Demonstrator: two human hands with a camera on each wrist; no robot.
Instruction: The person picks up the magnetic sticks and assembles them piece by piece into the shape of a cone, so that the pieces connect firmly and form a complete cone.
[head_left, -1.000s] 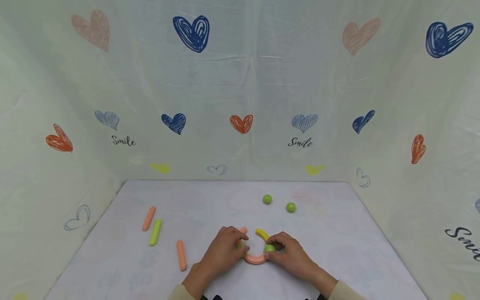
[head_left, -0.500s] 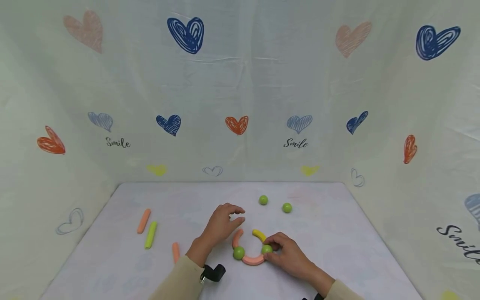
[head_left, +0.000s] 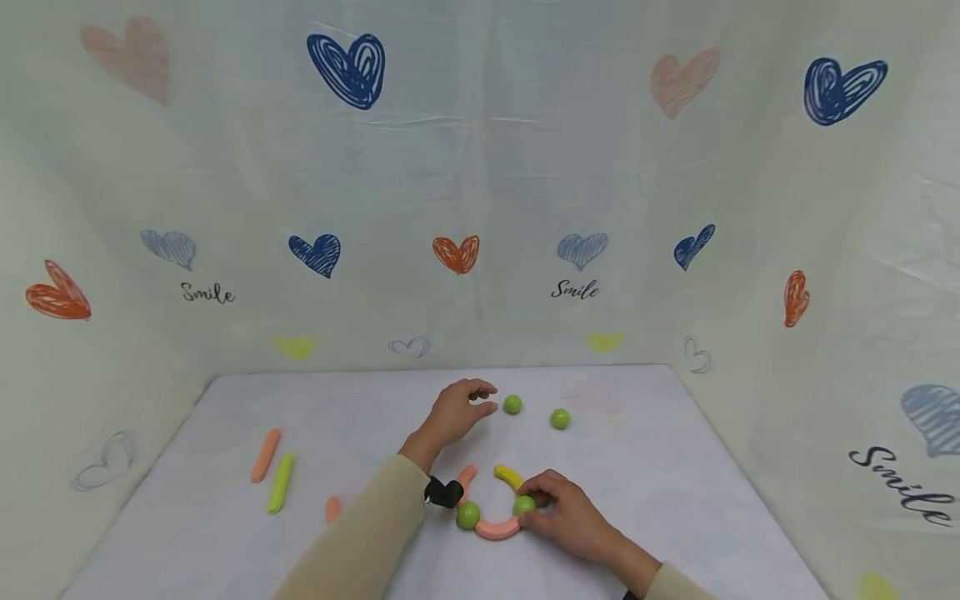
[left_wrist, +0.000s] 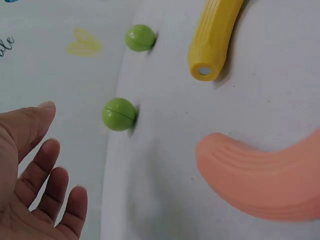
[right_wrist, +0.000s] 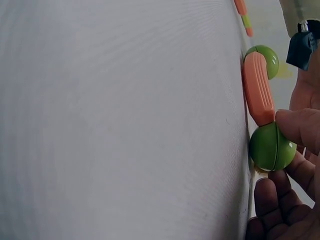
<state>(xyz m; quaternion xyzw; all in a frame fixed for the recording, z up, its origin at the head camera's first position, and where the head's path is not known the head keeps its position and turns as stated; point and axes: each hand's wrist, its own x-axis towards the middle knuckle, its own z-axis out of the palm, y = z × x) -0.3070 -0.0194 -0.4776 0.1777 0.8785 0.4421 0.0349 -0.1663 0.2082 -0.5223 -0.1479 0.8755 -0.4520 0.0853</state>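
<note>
A person's two bare hands worked over a pale table (head_left: 630, 467) backed by a white sheet (head_left: 487, 175) printed with hearts and the word "Smile". In the middle of the table, toward the near side, toy pieces formed an incomplete ring. Its bottom was a curved pink piece (head_left: 497, 530), with a green ball (head_left: 468, 515) touching its left end and a second green ball (head_left: 524, 506) touching its right end. Above the left ball rose another curved pink piece (head_left: 468, 475), partly covered by a black wrist device (head_left: 444, 493); above the right ball, a curved yellow piece (head_left: 507, 476) leaned inward. A gap separated the tops of these two.

The right hand (head_left: 562, 514) pinched the second green ball between thumb and fingers. The left hand (head_left: 452, 410) reached to the far side, thumb and fingers spread apart, just beside a third green ball (head_left: 512, 404). A fourth green ball (head_left: 560, 419) lay to the right of that one.

Off to the left lay a straight pink stick (head_left: 266, 455) beside a yellow-green stick (head_left: 281, 483). Nearer, the tip of another pink piece (head_left: 332, 509) showed past the beige left sleeve (head_left: 360, 533), the remainder hidden.
</note>
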